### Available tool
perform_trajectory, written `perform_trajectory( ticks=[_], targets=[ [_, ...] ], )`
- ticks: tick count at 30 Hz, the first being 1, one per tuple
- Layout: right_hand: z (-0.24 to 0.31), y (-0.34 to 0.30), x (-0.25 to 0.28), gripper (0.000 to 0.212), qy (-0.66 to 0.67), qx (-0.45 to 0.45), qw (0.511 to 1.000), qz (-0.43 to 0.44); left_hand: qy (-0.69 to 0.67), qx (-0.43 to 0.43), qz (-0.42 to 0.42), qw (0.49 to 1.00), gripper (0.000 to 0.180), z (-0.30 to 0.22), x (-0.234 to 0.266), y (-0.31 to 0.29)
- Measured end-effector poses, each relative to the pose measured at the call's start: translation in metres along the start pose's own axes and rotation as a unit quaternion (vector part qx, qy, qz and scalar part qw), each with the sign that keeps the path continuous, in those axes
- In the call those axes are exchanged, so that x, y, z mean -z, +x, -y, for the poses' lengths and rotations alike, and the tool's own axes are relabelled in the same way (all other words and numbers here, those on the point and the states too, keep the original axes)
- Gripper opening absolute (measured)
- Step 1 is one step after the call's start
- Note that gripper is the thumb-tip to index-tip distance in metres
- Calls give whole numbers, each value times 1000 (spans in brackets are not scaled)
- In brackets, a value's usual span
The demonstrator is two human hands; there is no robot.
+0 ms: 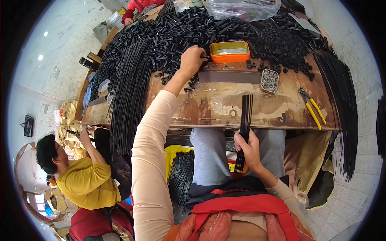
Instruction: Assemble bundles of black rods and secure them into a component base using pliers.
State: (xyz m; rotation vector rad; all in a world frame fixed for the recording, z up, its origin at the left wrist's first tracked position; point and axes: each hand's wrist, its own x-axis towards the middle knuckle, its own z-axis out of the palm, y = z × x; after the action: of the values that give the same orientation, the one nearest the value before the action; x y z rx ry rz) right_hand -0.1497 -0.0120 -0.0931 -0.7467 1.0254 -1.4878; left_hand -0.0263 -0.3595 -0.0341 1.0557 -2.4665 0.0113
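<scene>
My left hand (192,60) reaches to the near edge of a large heap of short black plastic tubes (177,34). Its fingers are closed, with a small black tube (204,56) at their tips, partly hidden. Over my lap, my right hand (250,149) grips an upright bundle of thin black rods (246,114), fanned slightly at the top. Just right of my left hand stands an orange box (230,59) with thin clear strips inside. A dark flat strip (229,77) lies in front of it.
A small tin of grey bits (269,81) and yellow-handled pliers (312,107) lie on the wooden table (193,108). Long black rods overhang its edge at left (128,92) and right (341,104). A person in yellow (86,180) sits at left; another person's red sleeve (134,8) shows far off.
</scene>
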Motion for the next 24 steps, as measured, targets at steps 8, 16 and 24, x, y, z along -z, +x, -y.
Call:
perform_trajectory(
  ticks=[8, 16, 24],
  targets=[
    [3, -6, -3, 11, -1, 10, 1000, -2, -167, 13, -171, 971, 10, -40, 40, -10],
    [-11, -14, -2, 50, 118, -8, 988, 95, -522, 180, 35, 833, 15, -149, 46, -107],
    [-3, -63, -12, 20, 15, 9, 999, 40, -681, 0, 101, 725, 23, -266, 171, -187]
  ],
)
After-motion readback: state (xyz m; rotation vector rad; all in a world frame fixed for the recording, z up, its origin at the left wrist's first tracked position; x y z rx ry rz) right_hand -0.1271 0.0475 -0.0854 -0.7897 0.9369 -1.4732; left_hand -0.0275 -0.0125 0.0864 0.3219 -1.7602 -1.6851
